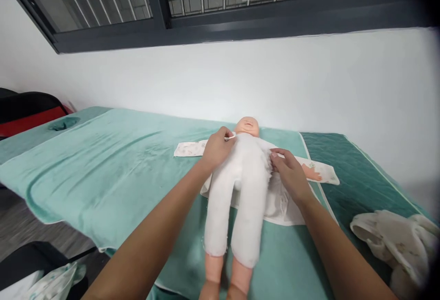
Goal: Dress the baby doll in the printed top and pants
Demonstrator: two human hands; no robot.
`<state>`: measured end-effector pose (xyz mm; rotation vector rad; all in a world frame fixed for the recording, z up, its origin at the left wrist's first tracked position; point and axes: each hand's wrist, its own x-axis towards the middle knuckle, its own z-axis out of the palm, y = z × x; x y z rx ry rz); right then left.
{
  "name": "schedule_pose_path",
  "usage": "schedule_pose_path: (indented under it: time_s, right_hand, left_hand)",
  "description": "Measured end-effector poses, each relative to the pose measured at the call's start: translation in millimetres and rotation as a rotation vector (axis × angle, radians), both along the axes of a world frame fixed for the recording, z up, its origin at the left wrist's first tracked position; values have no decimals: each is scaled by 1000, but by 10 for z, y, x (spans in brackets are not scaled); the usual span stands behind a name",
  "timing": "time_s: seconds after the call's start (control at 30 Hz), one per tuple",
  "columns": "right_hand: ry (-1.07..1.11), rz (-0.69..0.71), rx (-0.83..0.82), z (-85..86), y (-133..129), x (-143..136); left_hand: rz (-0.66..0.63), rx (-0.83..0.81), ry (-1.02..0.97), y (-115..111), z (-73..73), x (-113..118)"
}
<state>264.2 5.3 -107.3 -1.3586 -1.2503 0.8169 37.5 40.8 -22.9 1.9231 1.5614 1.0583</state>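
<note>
A baby doll (pixel 247 153) with a soft white cloth body lies on its back, head towards the wall and bare feet towards me. Beneath it is spread a white printed baby shirt (pixel 285 208), its sleeves stretched out to both sides. One doll hand (pixel 311 172) shows at the right sleeve. At the doll's left-side shoulder in view, my left hand (pixel 219 146) pinches a white edge that looks like the shirt's. My right hand (pixel 290 171) is closed at the fingertips beside the frayed side of the body; what lies between those fingers is hidden.
A teal cover (pixel 103 167) drapes the table, with a darker green mat (pixel 364 171) at the right. Crumpled pale cloth (pixel 395 240) lies at the right edge. A white wall (pixel 309 80) stands behind, below a barred window. A black and red item (pixel 30 114) is far left.
</note>
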Motion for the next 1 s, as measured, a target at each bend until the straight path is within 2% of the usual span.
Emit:
schedule_pose_path:
  time_s: [0.17,0.27,0.33,0.4,0.47,0.5,0.57,0.67,0.7,0.77,0.87,1.0]
  right_hand:
    - [5,227,13,27,-78,-112]
    - [-25,242,-5,19,-71,-99]
    - [-44,213,4,20,-66,-79]
    - [-54,199,11,29,-66,-59]
    - [-58,206,15,36,-67,-43]
    - [-62,209,15,36,-66,-37]
    - [-77,207,9,29,-58,-32]
    - [-126,215,7,13,-48,-35]
    - [-139,226,7,12,-48,-38]
    - [-127,254,4,21,-58,-47]
    - [-31,304,-2,62,-92,-68]
    - [17,343,5,135,-135,-102]
  left_hand:
    - [-47,32,118,-126,164,97]
    - [-180,37,313,-369,263,216]
    - [-282,117,492,-606,303,288]
    - [-404,238,600,-854,295,320]
    - [-511,328,584,-1051,222,292]
    - [-520,358,549,-1115,161,255]
    - [-423,394,467,-1169,1,154]
    - [-177,358,404,-1141,-260,11]
    - [-139,322,408,-1131,-330,-17]
    - [-146,243,427,-1138,-418,-35]
    - [-225,150,377,-1189,-395,5]
    - [-206,151,176,-1102,-153,148]
